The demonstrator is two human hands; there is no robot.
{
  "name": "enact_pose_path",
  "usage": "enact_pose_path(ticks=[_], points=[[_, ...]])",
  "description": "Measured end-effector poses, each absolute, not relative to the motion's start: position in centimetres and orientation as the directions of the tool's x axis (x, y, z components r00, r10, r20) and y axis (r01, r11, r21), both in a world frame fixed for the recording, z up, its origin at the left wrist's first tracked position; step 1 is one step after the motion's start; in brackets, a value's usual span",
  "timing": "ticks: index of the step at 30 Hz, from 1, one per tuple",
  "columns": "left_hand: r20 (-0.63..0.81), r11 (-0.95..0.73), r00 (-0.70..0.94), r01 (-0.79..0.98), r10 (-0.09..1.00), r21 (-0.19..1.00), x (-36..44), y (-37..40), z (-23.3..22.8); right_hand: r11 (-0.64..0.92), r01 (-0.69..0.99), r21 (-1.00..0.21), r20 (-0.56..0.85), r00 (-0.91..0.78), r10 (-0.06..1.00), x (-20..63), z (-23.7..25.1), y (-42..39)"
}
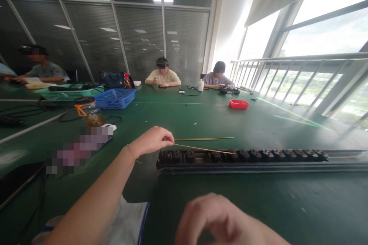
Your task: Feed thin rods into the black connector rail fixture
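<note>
Rod [204,148] (one of three) pinched in left hand [152,140]; right hand's [218,220] grip unclear.

- A long rail [258,160] lies across the table [201,122], just in front of the person.
- One thin rod [204,148] slants over the rail's left part; more rods [204,138] lie just behind it.
- A basket [115,98] sits far left, a small tray [238,104] behind right.
- A jar [91,115] stands before the basket.
</note>
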State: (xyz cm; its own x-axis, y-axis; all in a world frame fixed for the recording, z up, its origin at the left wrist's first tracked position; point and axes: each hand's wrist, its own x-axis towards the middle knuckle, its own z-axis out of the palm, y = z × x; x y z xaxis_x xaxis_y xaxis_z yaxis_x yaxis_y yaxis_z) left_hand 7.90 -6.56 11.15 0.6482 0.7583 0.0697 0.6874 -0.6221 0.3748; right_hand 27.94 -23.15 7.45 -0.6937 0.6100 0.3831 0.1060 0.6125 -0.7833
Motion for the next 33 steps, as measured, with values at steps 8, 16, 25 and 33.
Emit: enact_pose_path(ticks=[8,16,25,33], points=[[-0.005,-0.648,0.700,0.663,0.714,0.374,7.9,-7.1,11.6,0.554,0.599,-0.579,0.473,-0.306,0.826,31.4,4.4,-16.8],[0.205,-0.631,0.597,0.728,0.775,0.268,7.4,-7.3,12.8,0.502,0.859,-0.105,0.561,-0.365,0.743,31.4,1.7,-16.7],[0.106,-0.470,0.460,0.837,0.882,0.279,5.1,-1.6,5.2,0.448,0.894,-0.011,0.565,-0.365,0.741,31.2,1.2,-16.8],[0.204,-0.428,0.394,0.889,0.896,0.161,5.7,-1.1,1.8,0.459,0.888,-0.028,0.558,-0.367,0.744,31.4,1.0,-16.7]])
